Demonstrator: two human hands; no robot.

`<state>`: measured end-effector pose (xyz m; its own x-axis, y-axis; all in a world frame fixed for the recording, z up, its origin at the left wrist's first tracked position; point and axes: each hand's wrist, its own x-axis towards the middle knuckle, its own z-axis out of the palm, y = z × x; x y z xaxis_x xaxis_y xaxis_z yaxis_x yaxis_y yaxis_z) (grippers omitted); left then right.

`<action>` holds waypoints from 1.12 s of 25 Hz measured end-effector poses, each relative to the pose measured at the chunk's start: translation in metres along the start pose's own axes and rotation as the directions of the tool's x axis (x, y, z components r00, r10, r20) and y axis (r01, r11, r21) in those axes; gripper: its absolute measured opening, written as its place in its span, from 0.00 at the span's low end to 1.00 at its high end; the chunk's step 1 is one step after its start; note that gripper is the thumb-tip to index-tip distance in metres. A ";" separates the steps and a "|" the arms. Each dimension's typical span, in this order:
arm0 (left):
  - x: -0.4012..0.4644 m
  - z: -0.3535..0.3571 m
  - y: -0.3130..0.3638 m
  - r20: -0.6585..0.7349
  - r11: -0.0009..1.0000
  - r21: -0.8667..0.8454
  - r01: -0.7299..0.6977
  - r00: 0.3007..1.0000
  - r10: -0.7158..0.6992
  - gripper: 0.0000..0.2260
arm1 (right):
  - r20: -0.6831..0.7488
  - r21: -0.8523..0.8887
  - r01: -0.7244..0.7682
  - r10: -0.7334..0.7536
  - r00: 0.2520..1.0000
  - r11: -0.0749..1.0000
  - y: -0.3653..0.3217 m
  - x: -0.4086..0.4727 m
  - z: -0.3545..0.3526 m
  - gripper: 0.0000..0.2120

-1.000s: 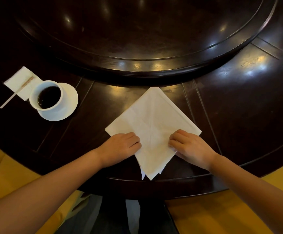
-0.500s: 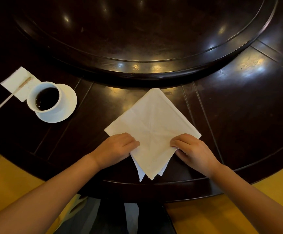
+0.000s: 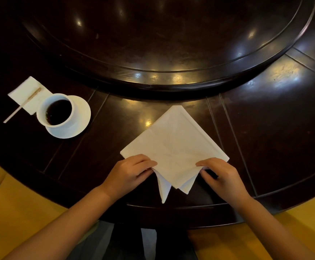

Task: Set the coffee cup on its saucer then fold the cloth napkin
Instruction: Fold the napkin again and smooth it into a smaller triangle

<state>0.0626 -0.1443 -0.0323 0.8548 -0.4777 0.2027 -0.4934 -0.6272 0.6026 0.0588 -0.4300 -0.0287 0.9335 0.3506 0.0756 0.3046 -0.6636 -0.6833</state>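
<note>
Your left hand [image 3: 129,172] and right hand [image 3: 221,174] are each pinched shut on the cloth napkin [image 3: 173,147], fingers on top and thumbs tucked beneath, one on each lower side of the diamond just above its near point. Between your hands the top layer runs down to a point, and under it two more pointed flaps of the same white cloth poke out toward you, so you are holding several stacked layers, not one sheet. The napkin lies flat on the dark table [image 3: 265,128], directly in front of you and near its edge, with faint crease lines crossing the middle; it looks soft, matte and lightly rumpled against the glossy, grooved wood. By my reading, the first step is done: the white coffee cup [image 3: 56,109], holding dark coffee, sits on its round white saucer [image 3: 81,117] well off to your left. You are in the folding step. The next move probably calls for keeping the layers pinched together so they don't slip, then carrying or tucking the near corners evenly and pressing a crease. Beyond the cup lies a small white paper napkin [image 3: 29,91] with a wooden stirrer [image 3: 23,104] across it.
</note>
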 end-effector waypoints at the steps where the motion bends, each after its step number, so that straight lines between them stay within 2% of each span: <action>1: -0.001 -0.005 0.006 -0.030 0.997 -0.056 0.056 0.998 -0.057 0.16 | -0.019 0.039 -0.013 0.013 1.000 0.999 -0.004 -0.001 -0.003 0.12; 4: 0.001 -0.019 0.022 -0.121 0.958 -0.220 0.184 0.969 -0.214 0.11 | -0.089 0.139 -0.029 0.042 0.995 0.990 -0.017 -0.003 -0.012 0.10; 6: 0.005 -0.024 0.032 -0.173 0.918 -0.279 0.281 0.926 -0.336 0.09 | -0.146 0.156 -0.052 0.075 0.986 0.986 -0.024 -0.001 -0.015 0.09; 10: 0.021 -0.011 0.036 -0.271 0.862 -0.228 0.453 0.821 -0.503 0.05 | -0.247 0.093 -0.118 0.138 0.959 0.989 -0.027 0.014 -0.008 0.10; 14: 0.045 0.011 0.028 -0.294 0.793 -0.171 0.585 0.738 -0.607 0.08 | -0.313 -0.060 -0.266 0.235 0.920 0.962 -0.012 0.039 0.003 0.11; 19: 0.069 0.034 0.022 -0.324 0.799 -0.041 0.600 0.748 -0.579 0.07 | -0.237 -0.090 -0.467 0.437 0.868 0.880 0.005 0.053 0.013 0.06; 28: 0.073 0.057 0.007 -0.451 0.782 0.096 0.616 0.727 -0.517 0.06 | -0.310 -0.217 -0.403 0.328 0.892 0.889 0.016 0.067 0.018 0.05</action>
<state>0.1122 -0.2188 -0.0569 0.9494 0.2546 0.1841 0.1250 -0.8437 0.5220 0.1229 -0.4051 -0.0476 0.9916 -0.1100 0.0686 -0.0638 -0.8748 -0.4802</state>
